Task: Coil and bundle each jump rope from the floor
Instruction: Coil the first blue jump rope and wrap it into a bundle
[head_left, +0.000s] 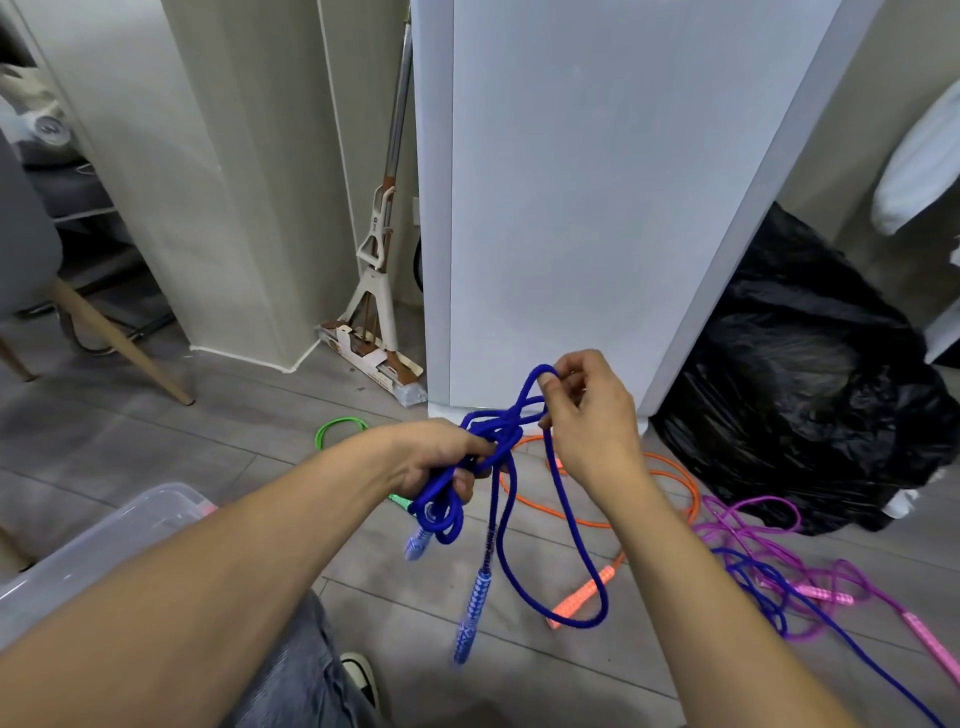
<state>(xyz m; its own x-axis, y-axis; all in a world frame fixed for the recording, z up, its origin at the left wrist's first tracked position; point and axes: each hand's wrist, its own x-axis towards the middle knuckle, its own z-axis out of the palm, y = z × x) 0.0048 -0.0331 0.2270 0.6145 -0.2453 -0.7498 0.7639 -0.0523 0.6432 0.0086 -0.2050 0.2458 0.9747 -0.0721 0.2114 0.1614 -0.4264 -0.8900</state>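
Your left hand (441, 457) grips the blue jump rope (511, 431) in gathered coils while your right hand (587, 415) pinches a loop (534, 375) just above-right of them, seemingly mid-wrap, handles (478, 597) dangling over the floor (156, 441).

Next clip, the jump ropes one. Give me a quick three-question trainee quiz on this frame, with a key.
1. True or false: the orange rope is in the person's hands.
2. What does the right hand pinch? A) a blue handle B) a loop of the blue rope C) a pink handle
3. Fill in: the left hand grips the gathered blue coils, and the rope lying just beyond that hand is coloured ___.

Key:
1. False. It lies on the floor.
2. B.
3. Green; it is the green rope.
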